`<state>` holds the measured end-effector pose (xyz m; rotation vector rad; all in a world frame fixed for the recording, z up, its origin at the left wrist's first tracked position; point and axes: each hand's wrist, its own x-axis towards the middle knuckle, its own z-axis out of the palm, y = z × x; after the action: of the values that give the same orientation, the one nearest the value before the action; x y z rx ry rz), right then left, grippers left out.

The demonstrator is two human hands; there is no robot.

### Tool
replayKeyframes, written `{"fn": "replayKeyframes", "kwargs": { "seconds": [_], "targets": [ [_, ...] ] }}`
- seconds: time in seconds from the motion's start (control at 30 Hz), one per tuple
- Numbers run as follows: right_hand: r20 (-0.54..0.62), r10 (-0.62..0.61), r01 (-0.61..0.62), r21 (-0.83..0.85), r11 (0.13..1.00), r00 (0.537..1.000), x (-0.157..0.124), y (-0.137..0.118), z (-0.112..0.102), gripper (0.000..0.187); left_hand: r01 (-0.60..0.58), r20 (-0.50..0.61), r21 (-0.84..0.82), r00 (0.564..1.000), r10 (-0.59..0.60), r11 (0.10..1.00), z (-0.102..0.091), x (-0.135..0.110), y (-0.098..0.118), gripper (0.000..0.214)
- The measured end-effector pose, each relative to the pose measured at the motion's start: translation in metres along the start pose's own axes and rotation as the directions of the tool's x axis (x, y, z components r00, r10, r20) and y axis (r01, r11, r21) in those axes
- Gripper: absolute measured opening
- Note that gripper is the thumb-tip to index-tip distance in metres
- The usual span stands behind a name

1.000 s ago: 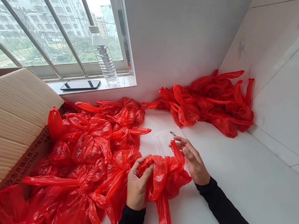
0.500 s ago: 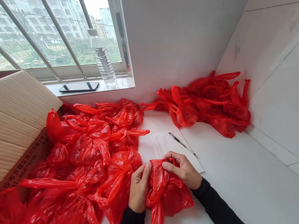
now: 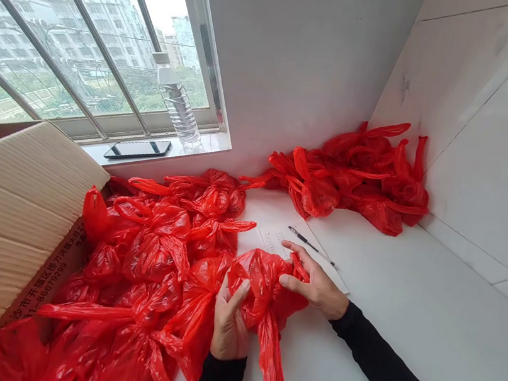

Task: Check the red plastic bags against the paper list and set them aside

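Observation:
A red plastic bag [image 3: 263, 284] is raised just off the white table in front of me, one long handle strip trailing down toward the near edge. My left hand [image 3: 231, 321] cups its left side, thumb at the front and fingers partly hidden behind the film. On the other side my right hand [image 3: 316, 284] has part of the bag between thumb and fingers, with the index finger raised. Whatever is inside the bag cannot be made out. Close to my left hand lies a heap of tied red bags [image 3: 152, 264].
Beyond my hands, a black pen [image 3: 310, 245] lies on a sheet of paper with writing [image 3: 270, 237]. More red bags [image 3: 347, 172] are piled in the far corner. A cardboard box [image 3: 15, 193] stands at left. A phone [image 3: 138, 149] and water bottle [image 3: 178, 106] occupy the windowsill.
The held bag has shifted up and left and its front has opened out. Both hands have loosened from a pinch to a wider hold.

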<state>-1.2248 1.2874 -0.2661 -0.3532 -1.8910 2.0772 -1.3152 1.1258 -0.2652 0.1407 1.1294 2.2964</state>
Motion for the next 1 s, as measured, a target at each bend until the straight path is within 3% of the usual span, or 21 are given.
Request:
{"fn": "replayKeyframes", "kwargs": {
  "seconds": [0.17, 0.4, 0.6, 0.77, 0.87, 1.0],
  "targets": [
    [-0.035, -0.02, 0.025, 0.132, 0.991, 0.999, 0.002, 0.006, 0.001, 0.051, 0.068, 0.03, 0.099, 0.997, -0.071, 0.993, -0.003, -0.001, -0.007, 0.038],
    [-0.037, -0.001, 0.012, 0.306, 0.952, 0.999, 0.0, 0.004, 0.006, 0.048, 0.102, -0.009, 0.031, 0.995, -0.102, 0.994, -0.003, -0.001, -0.015, 0.035],
    [-0.034, -0.002, 0.008, 0.168, 0.986, 0.999, -0.001, -0.002, 0.002, 0.055, 0.178, 0.024, -0.029, 0.984, -0.177, 0.984, 0.002, -0.005, -0.009, 0.042],
    [-0.092, -0.04, 0.058, 0.205, 0.977, 0.995, 0.0, 0.0, 0.002, 0.052, 0.119, 0.127, 0.075, 0.984, -0.127, 0.99, 0.002, -0.006, -0.014, 0.05],
    [-0.132, -0.024, 0.058, 0.261, 0.964, 0.991, -0.001, -0.003, 0.003, 0.054, 0.076, 0.172, 0.161, 0.98, -0.104, 0.984, 0.002, -0.004, -0.017, 0.044],
    [-0.123, 0.011, 0.029, 0.323, 0.946, 0.992, -0.003, -0.01, 0.001, 0.072, 0.059, 0.073, 0.078, 0.995, -0.064, 0.995, -0.003, 0.0, -0.014, 0.041]
  ]
}}
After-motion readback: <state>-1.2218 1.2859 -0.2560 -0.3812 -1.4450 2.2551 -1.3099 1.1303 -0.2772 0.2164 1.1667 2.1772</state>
